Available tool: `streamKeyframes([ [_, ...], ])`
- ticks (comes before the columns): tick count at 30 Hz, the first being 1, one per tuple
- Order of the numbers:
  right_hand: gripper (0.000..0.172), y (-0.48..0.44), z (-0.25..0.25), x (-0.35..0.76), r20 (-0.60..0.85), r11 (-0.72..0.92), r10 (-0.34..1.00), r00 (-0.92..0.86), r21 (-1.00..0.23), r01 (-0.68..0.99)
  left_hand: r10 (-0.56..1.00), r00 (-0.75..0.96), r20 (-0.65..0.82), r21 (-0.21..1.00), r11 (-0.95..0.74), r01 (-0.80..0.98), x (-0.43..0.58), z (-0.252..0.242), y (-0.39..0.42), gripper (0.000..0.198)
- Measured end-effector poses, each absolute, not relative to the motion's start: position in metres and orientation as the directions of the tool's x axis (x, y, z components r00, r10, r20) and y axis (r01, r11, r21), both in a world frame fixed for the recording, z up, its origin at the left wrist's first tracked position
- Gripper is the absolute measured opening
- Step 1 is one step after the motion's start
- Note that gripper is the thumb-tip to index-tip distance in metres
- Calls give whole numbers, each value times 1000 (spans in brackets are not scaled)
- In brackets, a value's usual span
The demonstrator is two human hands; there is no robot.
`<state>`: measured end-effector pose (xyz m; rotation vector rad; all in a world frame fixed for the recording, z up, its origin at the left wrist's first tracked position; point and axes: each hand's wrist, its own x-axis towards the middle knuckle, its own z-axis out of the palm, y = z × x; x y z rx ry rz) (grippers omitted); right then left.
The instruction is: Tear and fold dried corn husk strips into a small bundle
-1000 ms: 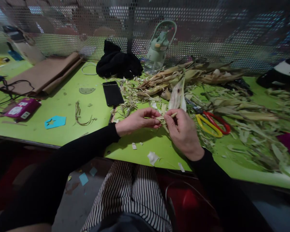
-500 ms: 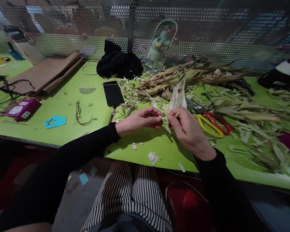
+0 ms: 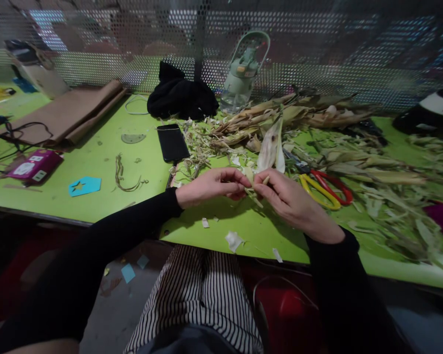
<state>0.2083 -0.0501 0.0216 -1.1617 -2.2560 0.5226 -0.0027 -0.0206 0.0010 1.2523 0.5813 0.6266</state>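
My left hand (image 3: pixel 221 186) and my right hand (image 3: pixel 290 199) meet above the front of the green table. Both are closed in a pinch on pale strips of corn husk (image 3: pixel 257 200), whose ends poke out between and below the fingers. How the strips cross is partly hidden by my fingertips. Just behind the hands stands a wide pale husk leaf (image 3: pixel 270 145) with a dark spot. Scissors with one red and one yellow handle (image 3: pixel 321 192) lie to the right of my right hand. Past my left hand is a black phone (image 3: pixel 173 142).
A heap of dried corn husks (image 3: pixel 299 115) and shreds covers the back and right. Behind stand a green bottle (image 3: pixel 239 81) and black cloth (image 3: pixel 182 96). To the left are a purple box (image 3: pixel 35 166), a blue paper tag (image 3: pixel 84 186) and brown paper (image 3: pixel 74 110). White scraps (image 3: pixel 234 241) lie in front.
My right hand has turned, its wrist shifting to the right and its fingers lying flatter. The fingertips of both hands are now closer together on the strips.
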Motion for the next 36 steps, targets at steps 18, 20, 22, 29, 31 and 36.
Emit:
streamKeyframes([
  [18,47,-51,7,206,144,184,975,-171,-951,250,791,610,42,955,149,-258,-2,-3,-19,27],
  [20,48,-50,5,205,74,117,978,-194,-969,220,785,617,53,962,125,-243,-2,-2,-20,26],
  [22,45,-50,5,205,48,97,976,-213,-969,229,779,625,60,967,110,-230,-2,-2,-21,25],
  [29,29,-56,17,200,56,151,954,-295,-939,310,776,630,45,973,108,-202,1,-2,-23,27],
  [31,27,-56,16,199,64,165,949,-308,-936,312,771,636,45,976,102,-193,2,-1,-24,27],
  [36,22,-47,4,202,260,267,964,-59,-941,209,754,655,55,977,95,-191,-1,2,-25,20],
])
